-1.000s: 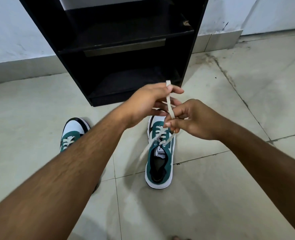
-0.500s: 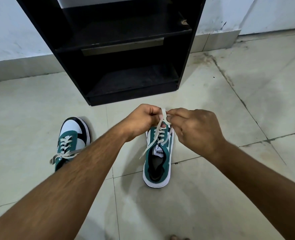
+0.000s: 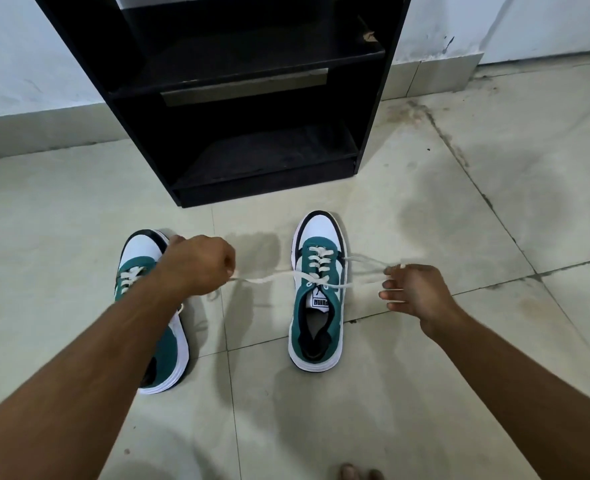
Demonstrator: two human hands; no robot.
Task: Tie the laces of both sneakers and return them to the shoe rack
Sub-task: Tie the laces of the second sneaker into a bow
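Two green, white and black sneakers stand on the tiled floor, toes toward the rack. The right sneaker (image 3: 317,292) has its white lace (image 3: 269,277) stretched out sideways to both sides. My left hand (image 3: 196,263) is fisted on the left lace end, over the toe of the left sneaker (image 3: 137,271). My right hand (image 3: 414,291), to the right of the right sneaker, has its fingers hooked around a lace loop (image 3: 366,268). The left sneaker is partly hidden by my left forearm.
The black shoe rack (image 3: 252,98) stands against the white wall just beyond the sneakers, its two visible shelves bare. Pale floor tiles with dark grout lines spread all around. My toes (image 3: 355,472) show at the bottom edge.
My hands were together above the right sneaker's laces; they have now pulled apart sideways, drawing the lace taut left and right. The view has shifted, showing more of the left sneaker.
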